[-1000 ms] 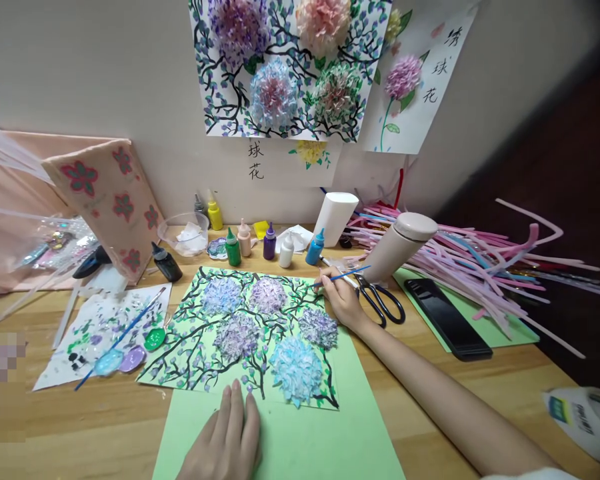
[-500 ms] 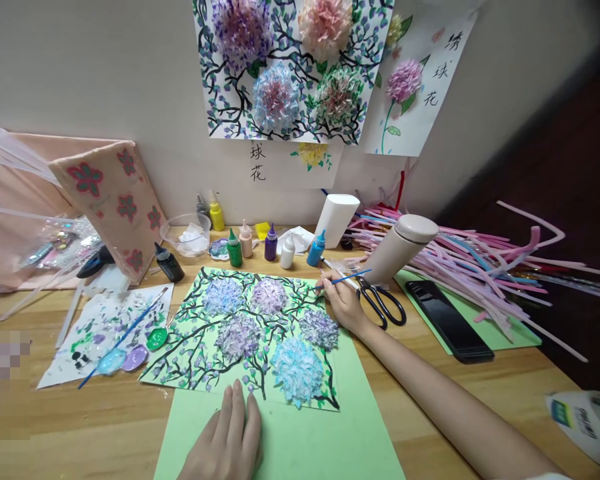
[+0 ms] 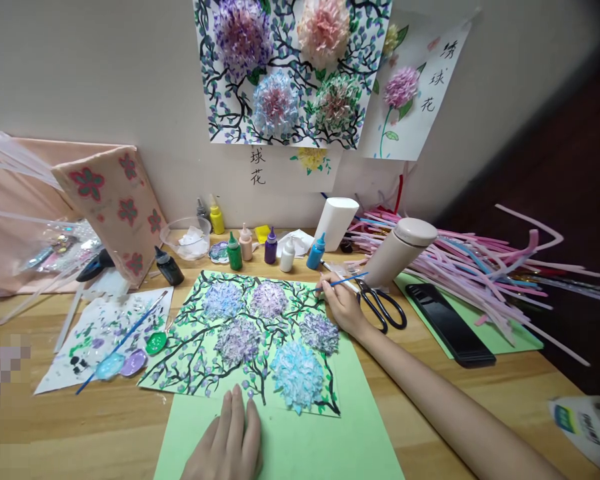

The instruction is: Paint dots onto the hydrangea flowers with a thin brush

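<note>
A green sheet painted with black branches and paper pom-pom flowers (image 3: pixel 260 337) lies on a larger green paper (image 3: pixel 300 447) on the wooden table. My left hand (image 3: pixel 227 440) rests flat on the green paper at the picture's lower edge, fingers together and stretched out. My right hand (image 3: pixel 343 307) pinches a thin blue paintbrush (image 3: pixel 347 279), its tip at the picture's upper right corner. Black scissors (image 3: pixel 380 307) lie just right of that hand.
Small paint bottles (image 3: pixel 270 247) stand in a row behind the picture. A paint-smeared sheet with a brush and colour caps (image 3: pixel 115 333) lies left. A beige flask (image 3: pixel 397 250), a black phone (image 3: pixel 450 323) and a heap of pipe cleaners (image 3: pixel 480 267) lie right. Flower pictures hang on the wall (image 3: pixel 290 73).
The view has tilted slightly downward. Both hands stay almost where they were; the brush tip stays at the picture's upper right corner.
</note>
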Motion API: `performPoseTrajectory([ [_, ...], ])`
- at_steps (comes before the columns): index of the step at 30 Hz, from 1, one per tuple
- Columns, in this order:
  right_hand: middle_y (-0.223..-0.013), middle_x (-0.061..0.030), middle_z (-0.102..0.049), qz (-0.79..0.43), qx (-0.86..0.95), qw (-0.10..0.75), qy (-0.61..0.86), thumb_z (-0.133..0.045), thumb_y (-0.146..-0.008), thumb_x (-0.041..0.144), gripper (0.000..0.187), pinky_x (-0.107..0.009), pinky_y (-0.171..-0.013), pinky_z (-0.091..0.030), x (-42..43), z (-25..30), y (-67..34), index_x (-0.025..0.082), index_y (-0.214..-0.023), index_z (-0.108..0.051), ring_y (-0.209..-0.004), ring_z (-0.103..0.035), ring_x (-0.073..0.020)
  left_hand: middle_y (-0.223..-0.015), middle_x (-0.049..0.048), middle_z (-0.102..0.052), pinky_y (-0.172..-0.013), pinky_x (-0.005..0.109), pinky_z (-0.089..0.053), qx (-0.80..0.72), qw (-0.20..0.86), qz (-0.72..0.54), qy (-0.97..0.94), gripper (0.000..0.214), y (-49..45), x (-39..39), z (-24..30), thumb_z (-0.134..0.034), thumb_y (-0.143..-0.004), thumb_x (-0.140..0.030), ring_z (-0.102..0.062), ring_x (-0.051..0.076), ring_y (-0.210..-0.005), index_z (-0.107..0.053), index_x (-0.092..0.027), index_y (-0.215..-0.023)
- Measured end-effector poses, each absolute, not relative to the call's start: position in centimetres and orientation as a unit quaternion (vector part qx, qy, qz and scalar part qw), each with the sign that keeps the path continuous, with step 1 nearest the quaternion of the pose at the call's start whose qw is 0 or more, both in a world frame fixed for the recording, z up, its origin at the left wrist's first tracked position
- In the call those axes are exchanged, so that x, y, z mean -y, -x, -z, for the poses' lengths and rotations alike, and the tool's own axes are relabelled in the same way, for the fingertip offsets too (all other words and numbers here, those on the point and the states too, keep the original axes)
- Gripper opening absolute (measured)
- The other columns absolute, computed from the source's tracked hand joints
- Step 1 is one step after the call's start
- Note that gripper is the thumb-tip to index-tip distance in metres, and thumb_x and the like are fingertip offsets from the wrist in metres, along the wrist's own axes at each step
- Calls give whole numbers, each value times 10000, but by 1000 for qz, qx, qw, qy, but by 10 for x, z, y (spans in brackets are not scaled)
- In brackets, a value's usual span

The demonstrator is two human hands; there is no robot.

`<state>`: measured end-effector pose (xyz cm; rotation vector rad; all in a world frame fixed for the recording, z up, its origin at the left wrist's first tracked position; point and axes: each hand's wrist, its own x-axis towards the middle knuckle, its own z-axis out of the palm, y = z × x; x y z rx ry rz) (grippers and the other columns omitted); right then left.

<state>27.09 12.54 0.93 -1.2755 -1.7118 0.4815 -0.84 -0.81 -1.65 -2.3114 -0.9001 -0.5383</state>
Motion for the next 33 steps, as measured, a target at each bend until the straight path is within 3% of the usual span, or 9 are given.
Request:
performPoseTrajectory([
  [15, -695, -5, -545, -197, 698, 453, 518, -338, -924, 318, 247, -288, -679, -407, -126, -7, -273, 208, -784, -509, -687, -541, -158, -977, 181, -669, -737, 323, -450, 352, 280, 202, 870, 257, 7, 11, 16, -341, -881, -149, -652, 260, -888, -547, -79, -1018],
  [30, -683, -8, -546, -186, 708, 445, 516, -341, -925, 331, 249, -304, -677, -402, -124, -7, -271, 207, -775, -498, -680, -532, -166, -872, 158, -691, -689, 304, -434, 361, 309, 239, 847, 280, 1, 9, 14, -292, -849, -121, -660, 239, -813, -556, -91, -937],
  [33, -673, -3, -543, -163, 696, 475, 513, -340, -922, 320, 237, -305, -670, -402, -123, -6, -272, 211, -784, -499, -668, -528, -168, -896, 165, -686, -679, 302, -434, 362, 309, 227, 850, 278, 0, 10, 14, -304, -828, -109, -655, 242, -831, -554, -86, -947],
])
